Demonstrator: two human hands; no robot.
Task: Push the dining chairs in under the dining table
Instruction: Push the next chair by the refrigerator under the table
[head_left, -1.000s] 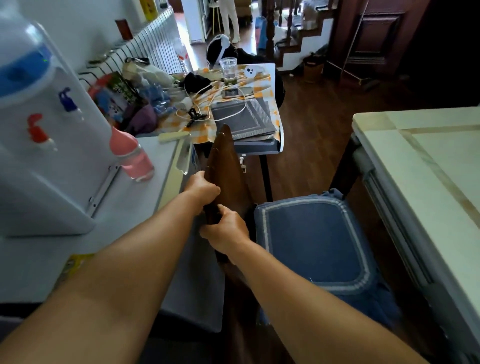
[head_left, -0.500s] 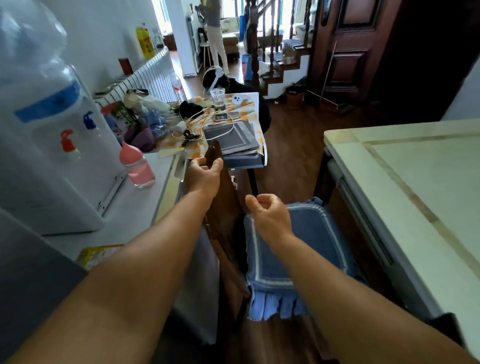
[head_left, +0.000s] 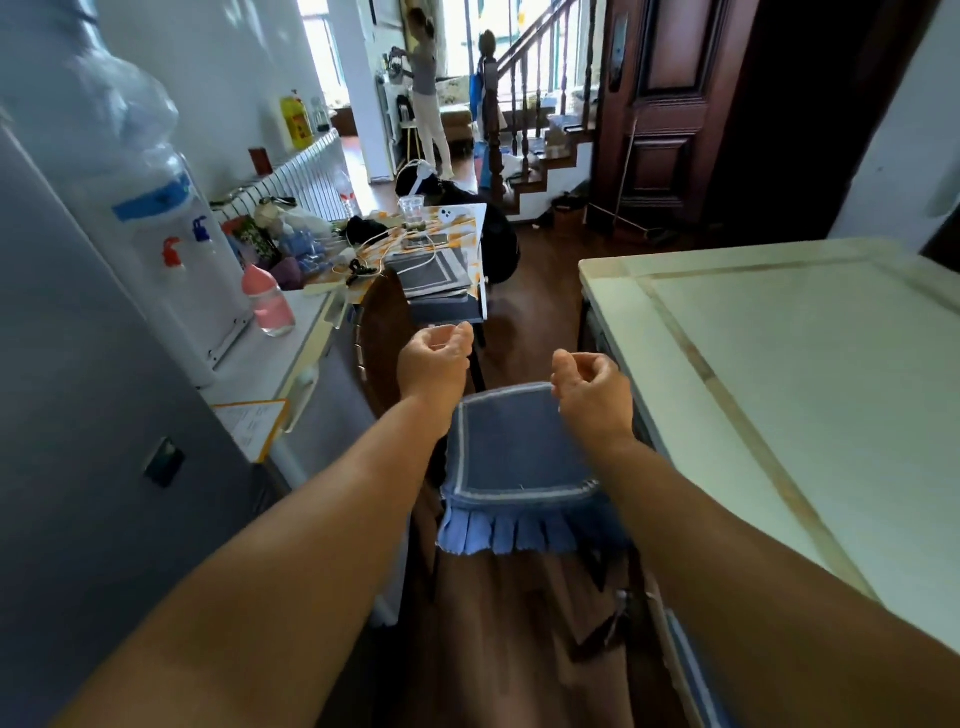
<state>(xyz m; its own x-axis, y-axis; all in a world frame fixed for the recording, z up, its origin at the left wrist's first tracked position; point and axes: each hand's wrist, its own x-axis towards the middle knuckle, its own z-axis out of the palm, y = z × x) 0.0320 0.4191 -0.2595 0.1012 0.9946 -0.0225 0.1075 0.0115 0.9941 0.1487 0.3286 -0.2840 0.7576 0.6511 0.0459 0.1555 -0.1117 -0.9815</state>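
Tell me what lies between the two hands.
In the head view, between the left hand and the right hand lie only the blue cushion's far edge and dark floor; nothing held.

We see daylight pouring from the far doorway (head_left: 332, 88), overexposed there, while the door (head_left: 660, 104) at right sits dim. Motion blur smears the floor (head_left: 509, 623) below, and wide-angle distortion bends the edges.

Chair (head_left: 514, 457) on wooden floor (head_left: 540, 312)

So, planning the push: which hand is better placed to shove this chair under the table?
Probably the left hand: it hangs open beside the dark chair back. The right hand hovers open over the blue seat cushion, nearer the dining table.
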